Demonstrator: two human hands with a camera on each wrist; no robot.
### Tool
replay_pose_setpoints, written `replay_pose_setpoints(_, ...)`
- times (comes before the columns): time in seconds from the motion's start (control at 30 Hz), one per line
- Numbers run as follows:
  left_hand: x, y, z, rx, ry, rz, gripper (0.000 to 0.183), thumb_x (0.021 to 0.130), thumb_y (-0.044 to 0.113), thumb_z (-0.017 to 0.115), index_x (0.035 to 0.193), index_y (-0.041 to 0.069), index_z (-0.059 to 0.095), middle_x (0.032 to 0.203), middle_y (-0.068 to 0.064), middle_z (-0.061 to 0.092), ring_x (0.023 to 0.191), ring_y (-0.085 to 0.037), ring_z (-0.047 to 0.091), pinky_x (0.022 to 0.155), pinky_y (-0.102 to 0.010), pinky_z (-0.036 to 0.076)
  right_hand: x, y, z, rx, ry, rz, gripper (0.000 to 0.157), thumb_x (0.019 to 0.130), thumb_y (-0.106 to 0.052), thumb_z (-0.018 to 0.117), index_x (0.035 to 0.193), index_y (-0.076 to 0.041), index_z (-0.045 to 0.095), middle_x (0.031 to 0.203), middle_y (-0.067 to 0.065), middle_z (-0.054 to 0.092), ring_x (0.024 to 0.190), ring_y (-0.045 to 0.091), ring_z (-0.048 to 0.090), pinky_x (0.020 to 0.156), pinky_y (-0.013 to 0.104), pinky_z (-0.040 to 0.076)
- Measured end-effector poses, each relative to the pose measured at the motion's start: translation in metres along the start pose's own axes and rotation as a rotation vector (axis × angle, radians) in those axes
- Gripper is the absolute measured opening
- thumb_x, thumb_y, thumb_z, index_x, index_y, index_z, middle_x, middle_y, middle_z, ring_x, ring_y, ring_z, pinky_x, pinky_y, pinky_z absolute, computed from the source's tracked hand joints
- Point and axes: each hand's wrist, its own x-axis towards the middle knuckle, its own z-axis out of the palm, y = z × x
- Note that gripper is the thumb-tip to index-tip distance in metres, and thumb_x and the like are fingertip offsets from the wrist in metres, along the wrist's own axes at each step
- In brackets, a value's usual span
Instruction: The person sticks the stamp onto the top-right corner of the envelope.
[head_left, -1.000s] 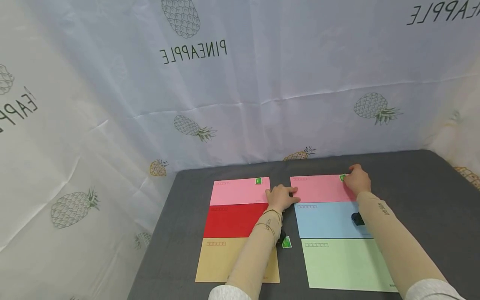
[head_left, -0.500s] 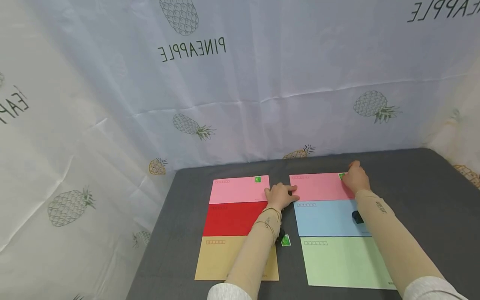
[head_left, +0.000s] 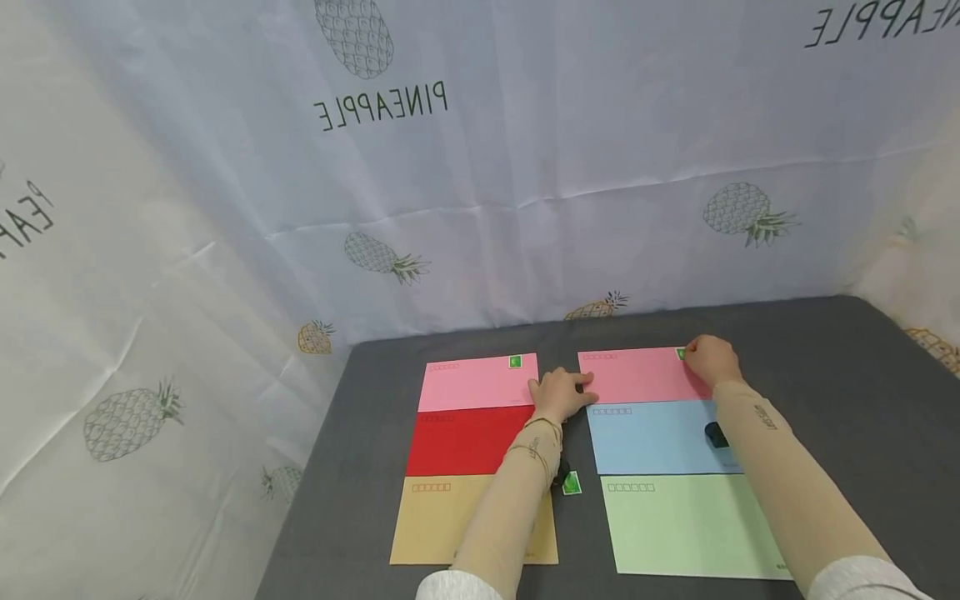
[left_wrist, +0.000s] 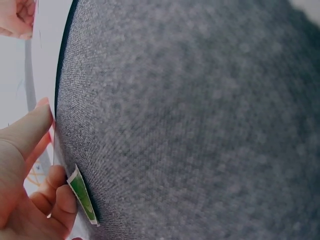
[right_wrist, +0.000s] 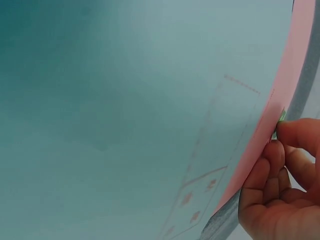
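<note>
On the right, my right hand [head_left: 714,362] is at the upper right corner of a pink envelope [head_left: 630,377]. Its fingertips pinch a small green stamp [head_left: 680,354] against the paper, the other fingers curled under, as the right wrist view shows. My left hand [head_left: 558,393] rests at the left edge of the same envelope, thumb and forefinger extended onto it. In the left wrist view, another green stamp [left_wrist: 84,197] lies on the dark cloth beside its bent fingers. A further stamp [head_left: 572,483] lies on the cloth near the left wrist.
Below the pink envelope lie a blue envelope [head_left: 645,440] and a green envelope [head_left: 690,525]. A left column has a pink envelope [head_left: 465,385] bearing a stamp [head_left: 515,362], a red envelope [head_left: 465,442] and a tan envelope [head_left: 442,521]. A pineapple-print curtain [head_left: 480,150] hangs behind.
My right hand's raised finger has come down, and the hand is more curled at the envelope's corner stamp. The left hand stays at the envelope's edge.
</note>
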Motion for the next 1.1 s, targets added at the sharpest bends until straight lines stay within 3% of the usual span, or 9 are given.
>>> replay_pose_setpoints(0.3,0.001,0.002,0.0,0.04,-0.035,0.006,0.044,0.084,0.043,0.064,0.127,0.039,0.056,0.115,-0.001,0.059,0.106,-0.019,0.053,0.091,-0.043,0.031,0.0,0.002,0.0,-0.033,-0.049,-0.028,0.036,0.091,-0.012,0.048,0.112,0.017,0.054,0.113,0.035,0.054,0.1,0.046,0.052,0.089,0.056,0.043)
replay_pose_setpoints(0.57,0.0,0.007,0.0,0.14,-0.01,-0.008,0.043,0.086,0.04,0.06,0.129,0.038,0.054,0.117,0.0,0.06,0.105,-0.019,0.053,0.089,-0.041,0.032,0.001,-0.004,0.005,-0.163,0.022,-0.16,0.034,0.089,-0.007,0.045,0.107,0.019,0.055,0.102,0.037,0.054,0.095,0.051,0.053,0.083,0.059,0.044)
replay_pose_setpoints(0.83,-0.003,0.009,0.001,0.098,-0.014,-0.035,0.043,0.088,0.038,0.058,0.13,0.036,0.054,0.119,-0.003,0.059,0.108,-0.021,0.052,0.094,-0.044,0.031,-0.005,-0.006,0.005,-0.134,0.008,-0.133,0.034,0.092,-0.009,0.046,0.114,0.017,0.052,0.106,0.036,0.05,0.098,0.048,0.05,0.088,0.058,0.043)
replay_pose_setpoints(1.1,-0.005,0.011,0.0,0.07,-0.035,-0.013,0.044,0.088,0.041,0.055,0.131,0.035,0.053,0.123,-0.003,0.058,0.111,-0.023,0.051,0.097,-0.047,0.029,-0.007,0.001,0.002,-0.056,0.004,-0.137,0.036,0.092,-0.011,0.047,0.117,0.016,0.047,0.108,0.035,0.049,0.097,0.046,0.05,0.088,0.058,0.042)
